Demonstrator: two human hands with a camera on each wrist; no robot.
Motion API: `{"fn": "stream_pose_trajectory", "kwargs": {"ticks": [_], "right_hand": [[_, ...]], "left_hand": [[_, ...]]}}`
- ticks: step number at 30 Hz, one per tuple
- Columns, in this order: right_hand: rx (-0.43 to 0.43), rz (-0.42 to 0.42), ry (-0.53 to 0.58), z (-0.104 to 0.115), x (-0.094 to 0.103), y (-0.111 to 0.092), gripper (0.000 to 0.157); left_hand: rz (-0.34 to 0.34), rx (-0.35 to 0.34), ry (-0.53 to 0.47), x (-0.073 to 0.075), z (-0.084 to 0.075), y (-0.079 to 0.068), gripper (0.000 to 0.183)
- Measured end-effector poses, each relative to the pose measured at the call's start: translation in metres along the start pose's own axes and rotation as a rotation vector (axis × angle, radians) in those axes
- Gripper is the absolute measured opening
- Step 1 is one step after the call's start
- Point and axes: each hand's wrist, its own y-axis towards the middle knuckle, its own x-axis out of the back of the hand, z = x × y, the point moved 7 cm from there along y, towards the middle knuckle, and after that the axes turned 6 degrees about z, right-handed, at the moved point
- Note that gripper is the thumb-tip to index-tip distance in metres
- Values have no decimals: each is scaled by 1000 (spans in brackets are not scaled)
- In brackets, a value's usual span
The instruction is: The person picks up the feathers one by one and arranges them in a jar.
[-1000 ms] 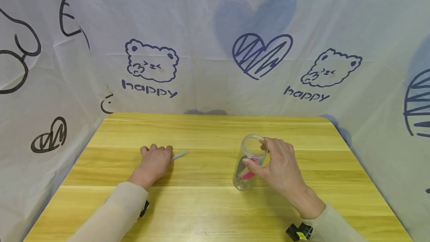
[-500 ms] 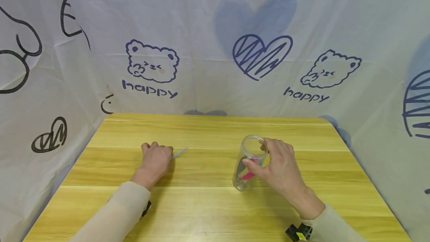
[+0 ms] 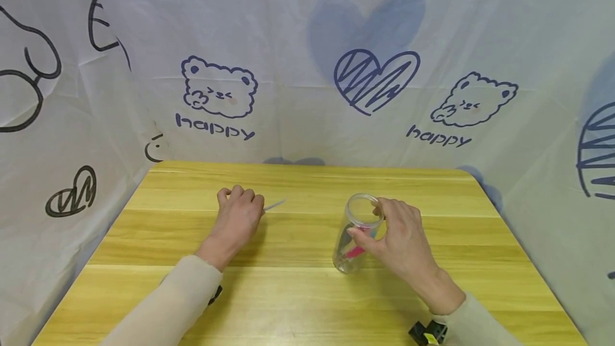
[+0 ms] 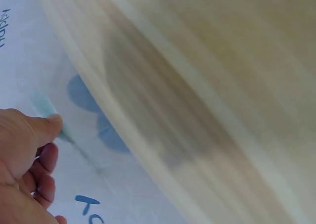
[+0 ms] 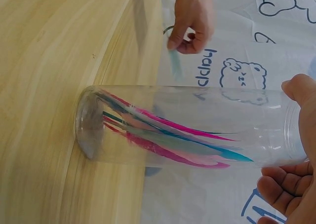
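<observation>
A pale blue-green feather (image 4: 44, 103) is pinched between the thumb and fingers of my left hand (image 3: 237, 220), its thin shaft blurred in the left wrist view. That hand is raised over the left half of the table, well apart from the jar. Upright on the right half stands a clear plastic jar (image 3: 347, 223) without a lid. My right hand (image 3: 403, 239) grips it near the rim, thumb on one side and fingers on the other. Inside lean several feathers (image 5: 187, 137) in pink, teal, grey and blue, their lower ends at the jar's bottom.
The wood-grain table (image 3: 298, 303) reaches back to a white cloth wall (image 3: 288, 36) printed with hearts and bears. More cloth hangs along the left and right sides. A black wrist mount (image 3: 427, 331) sits below my right sleeve.
My left hand has risen and shifted forward and to the right, carrying the feather with it. The right hand and the jar stay where they were.
</observation>
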Motion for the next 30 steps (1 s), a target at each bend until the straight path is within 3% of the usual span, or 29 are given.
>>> {"fn": "stream_pose_trajectory", "kwargs": {"ticks": [5, 12, 23, 30], "right_hand": [[-2, 0, 3, -1, 0, 0, 60], [-9, 4, 0, -2, -1, 1, 61], [-1, -11, -4, -1, 0, 0, 62], [-9, -3, 1, -1, 0, 0, 62]], "left_hand": [[-57, -78, 51, 9, -10, 9, 14], [-77, -117, 33, 14, -17, 16, 18], [-6, -78, 11, 18, -20, 20, 2], [-80, -73, 0, 27, -21, 21, 11]]}}
